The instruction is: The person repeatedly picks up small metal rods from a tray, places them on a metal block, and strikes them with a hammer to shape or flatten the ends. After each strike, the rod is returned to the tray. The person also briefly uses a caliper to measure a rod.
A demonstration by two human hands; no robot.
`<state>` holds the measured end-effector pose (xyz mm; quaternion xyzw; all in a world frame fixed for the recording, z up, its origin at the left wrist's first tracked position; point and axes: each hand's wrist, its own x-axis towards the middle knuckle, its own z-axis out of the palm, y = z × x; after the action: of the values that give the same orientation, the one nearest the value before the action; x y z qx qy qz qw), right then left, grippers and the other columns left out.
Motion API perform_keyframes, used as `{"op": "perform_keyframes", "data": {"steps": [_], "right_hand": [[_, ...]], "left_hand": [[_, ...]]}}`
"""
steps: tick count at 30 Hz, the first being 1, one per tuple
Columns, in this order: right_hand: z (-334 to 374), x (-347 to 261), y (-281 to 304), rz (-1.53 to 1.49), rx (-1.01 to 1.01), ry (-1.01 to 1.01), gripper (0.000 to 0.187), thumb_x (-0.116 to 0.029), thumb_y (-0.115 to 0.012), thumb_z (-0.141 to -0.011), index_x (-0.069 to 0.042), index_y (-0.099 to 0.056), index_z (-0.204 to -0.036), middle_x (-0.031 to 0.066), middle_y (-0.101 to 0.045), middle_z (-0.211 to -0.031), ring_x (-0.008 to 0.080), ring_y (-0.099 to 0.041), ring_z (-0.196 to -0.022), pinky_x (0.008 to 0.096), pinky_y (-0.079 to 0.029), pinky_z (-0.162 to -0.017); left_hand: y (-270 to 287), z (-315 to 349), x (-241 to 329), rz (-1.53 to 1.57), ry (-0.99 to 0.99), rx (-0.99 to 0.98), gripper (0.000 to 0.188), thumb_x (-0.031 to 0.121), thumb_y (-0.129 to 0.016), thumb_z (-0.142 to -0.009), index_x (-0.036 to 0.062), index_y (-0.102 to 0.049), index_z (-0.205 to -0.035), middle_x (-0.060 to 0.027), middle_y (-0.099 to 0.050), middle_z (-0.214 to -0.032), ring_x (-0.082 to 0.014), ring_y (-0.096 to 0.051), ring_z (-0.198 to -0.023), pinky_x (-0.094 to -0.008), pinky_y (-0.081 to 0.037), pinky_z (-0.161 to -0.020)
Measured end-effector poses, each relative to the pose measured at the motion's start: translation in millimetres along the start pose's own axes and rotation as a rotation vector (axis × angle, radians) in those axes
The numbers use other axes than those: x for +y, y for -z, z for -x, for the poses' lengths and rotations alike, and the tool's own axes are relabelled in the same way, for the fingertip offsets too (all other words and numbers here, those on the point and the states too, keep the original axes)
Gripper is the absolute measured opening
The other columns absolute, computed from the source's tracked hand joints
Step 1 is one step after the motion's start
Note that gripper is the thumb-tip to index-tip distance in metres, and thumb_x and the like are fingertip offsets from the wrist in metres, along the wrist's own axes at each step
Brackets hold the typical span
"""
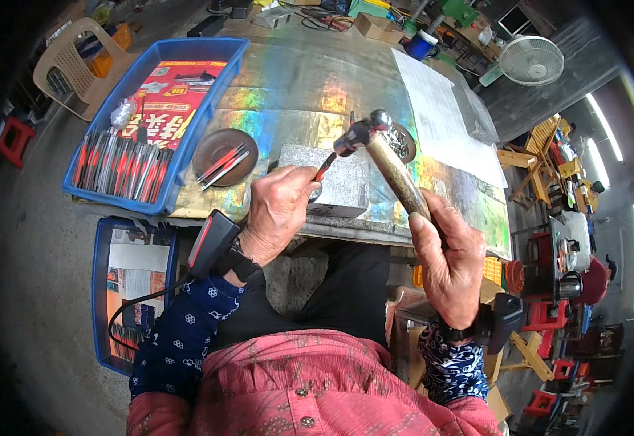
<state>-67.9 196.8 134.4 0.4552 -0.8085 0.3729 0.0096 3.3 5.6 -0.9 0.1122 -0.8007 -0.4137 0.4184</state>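
My right hand (451, 254) is wrapped round the wooden handle of a ball-peen hammer (398, 174), its metal head raised over a grey metal block (347, 190) at the table's near edge. Between the fingertips of my left hand (277, 207) is a slim red-and-black piece (323, 169), its dark end pointing up and right toward the hammer head. What kind of tool it is cannot be made out. A brown round dish (241, 151) left of the block holds several slim red and silver pieces. Behind the hammer, another dish (405, 143) of small metal bits is partly hidden.
On the left, a blue tray (195, 138) holds a row of similar slim pieces and a red printed sheet. Below it stands a second blue tray (100, 305). White paper (440, 116) covers the table's right side. A fan (531, 60) stands beyond, near stools and wooden racks.
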Motion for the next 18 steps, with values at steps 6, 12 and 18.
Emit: {"op": "perform_keyframes", "data": {"steps": [6,12,18], "right_hand": [[3,29,-24,0.014,0.102,0.059,0.025,-0.006,-0.063,-0.090,0.003,-0.062,-0.113,0.0167,-0.066,-0.080,0.0184,-0.063,-0.065,0.0280,-0.049,-0.062],[12,59,-49,0.157,0.134,0.023,0.026,-0.006,-0.065,-0.087,0.001,-0.062,-0.112,0.0198,-0.065,-0.087,0.0299,-0.065,-0.071,0.0352,-0.051,-0.064],[11,88,-76,0.381,0.224,0.122,0.035,-0.004,-0.065,-0.083,-0.005,-0.060,-0.117,0.0177,-0.058,-0.086,0.0349,-0.061,-0.072,0.0406,-0.048,-0.062]], "left_hand": [[4,1,-3,0.042,0.024,0.040,0.009,-0.001,-0.065,-0.085,-0.0036,-0.067,-0.093,-0.0119,-0.068,-0.081,-0.0163,-0.065,-0.071,-0.0281,-0.050,-0.064],[42,6,-22,0.020,0.016,0.124,0.017,-0.001,-0.064,-0.086,-0.0024,-0.066,-0.103,-0.0085,-0.069,-0.081,-0.0097,-0.064,-0.073,-0.0252,-0.051,-0.065],[96,11,-53,-0.554,0.057,-0.032,0.020,0.004,-0.061,-0.084,0.0012,-0.064,-0.103,-0.0182,-0.062,-0.087,-0.0365,-0.063,-0.079,-0.0415,-0.049,-0.066]]}}
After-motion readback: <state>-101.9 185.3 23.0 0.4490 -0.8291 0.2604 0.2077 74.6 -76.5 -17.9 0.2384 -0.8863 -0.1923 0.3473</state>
